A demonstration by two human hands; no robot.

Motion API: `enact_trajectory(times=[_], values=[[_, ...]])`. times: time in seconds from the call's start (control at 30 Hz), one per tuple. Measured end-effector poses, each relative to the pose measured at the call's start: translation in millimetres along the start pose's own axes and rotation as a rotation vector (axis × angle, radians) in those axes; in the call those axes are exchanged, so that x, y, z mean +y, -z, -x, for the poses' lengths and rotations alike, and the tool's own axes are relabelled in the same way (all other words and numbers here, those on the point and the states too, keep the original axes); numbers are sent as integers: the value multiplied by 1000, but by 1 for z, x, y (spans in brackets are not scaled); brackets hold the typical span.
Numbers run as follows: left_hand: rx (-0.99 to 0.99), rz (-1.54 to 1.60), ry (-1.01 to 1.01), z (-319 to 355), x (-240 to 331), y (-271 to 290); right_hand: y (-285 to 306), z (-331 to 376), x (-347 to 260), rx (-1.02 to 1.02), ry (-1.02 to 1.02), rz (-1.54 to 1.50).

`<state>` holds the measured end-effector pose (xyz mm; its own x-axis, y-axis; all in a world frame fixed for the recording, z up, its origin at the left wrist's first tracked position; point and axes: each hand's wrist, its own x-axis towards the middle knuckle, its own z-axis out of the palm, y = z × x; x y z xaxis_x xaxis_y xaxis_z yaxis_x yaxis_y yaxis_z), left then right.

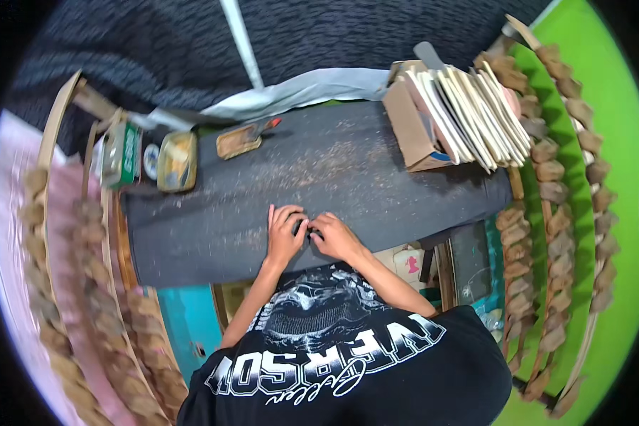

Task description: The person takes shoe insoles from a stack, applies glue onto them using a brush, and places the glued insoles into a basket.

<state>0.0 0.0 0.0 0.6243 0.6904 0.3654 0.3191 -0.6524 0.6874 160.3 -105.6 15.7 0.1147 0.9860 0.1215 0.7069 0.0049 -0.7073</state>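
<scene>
Our left hand (285,228) and right hand (336,238) curl close over the dark table (192,238), any grip unclear; a light, steady touch should help.

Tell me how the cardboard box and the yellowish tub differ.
The cardboard box looks clearly larger than the yellowish tub. The box is brown with folded flaps, while the tub has rounded corners. Pale flat pieces stick up well above the box's rim; the tub's contents lie mostly inside it. The box stands toward the right, the tub toward the left. Both are open-topped.
</scene>
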Motion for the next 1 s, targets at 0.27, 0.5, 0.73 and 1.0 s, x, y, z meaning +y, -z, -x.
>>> enact_trajectory(times=[0.27, 0.5, 0.73, 1.0], values=[[-202, 81, -152, -69, 12, -18, 61, 6, -11, 383, -313, -263], [-264, 84, -243, -141, 60, -51, 116, 32, 17, 708, -475, -306], [-118, 131, -354, -246, 151, -83, 220, 60, 42, 910, -312, -130], [6, 130, -342, -366, 234, -134, 325, 87, 58, 1113, -127, 177]])
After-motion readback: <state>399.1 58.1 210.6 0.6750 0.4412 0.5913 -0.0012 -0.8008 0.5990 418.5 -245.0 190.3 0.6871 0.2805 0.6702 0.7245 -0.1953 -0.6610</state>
